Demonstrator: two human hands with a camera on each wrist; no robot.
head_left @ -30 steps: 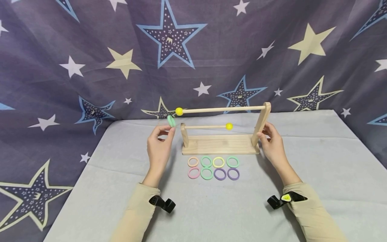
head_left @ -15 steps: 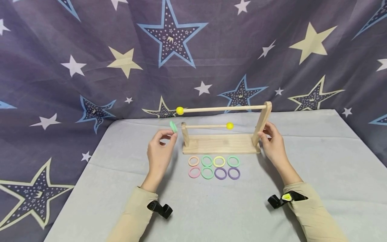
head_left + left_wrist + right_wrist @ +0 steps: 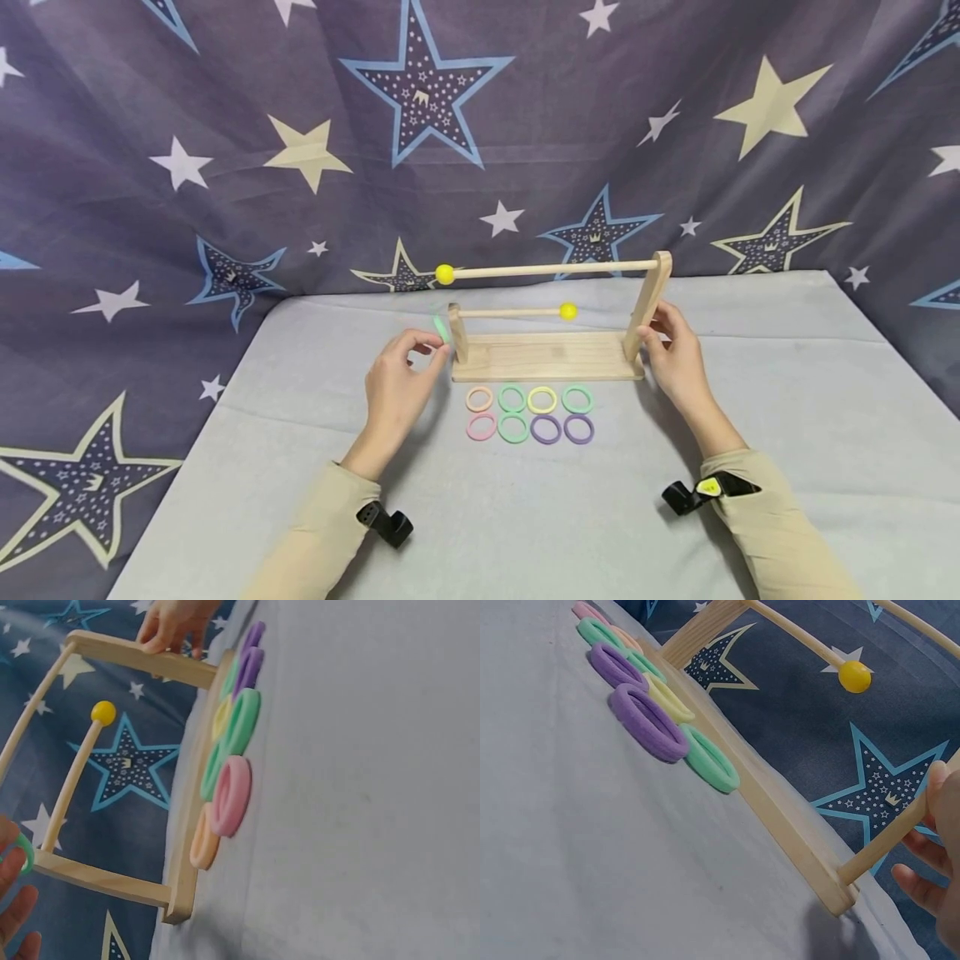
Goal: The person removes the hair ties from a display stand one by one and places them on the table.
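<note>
A green hair tie (image 3: 441,329) is pinched between the thumb and fingertips of my left hand (image 3: 397,385), just left of the short post (image 3: 458,337) of a wooden stand (image 3: 555,360). The stand has two horizontal rods, each tipped with a yellow ball. The long upper rod (image 3: 547,270) points left from the tall post (image 3: 648,304); the short lower rod (image 3: 513,313) points right. My right hand (image 3: 678,354) grips the tall post between thumb and fingers. In the left wrist view, the held hair tie (image 3: 27,853) shows partly behind the fingers.
In front of the stand, several hair ties lie flat in two rows, among them a peach one (image 3: 479,387), a pink one (image 3: 482,439) and a yellow one (image 3: 542,412). A grey cloth (image 3: 540,517) covers the table. Behind hangs a star-patterned curtain (image 3: 480,108).
My left hand has moved down and slightly right with the green hair tie, from near the upper rod's ball to beside the short post. My right hand stays on the tall post.
</note>
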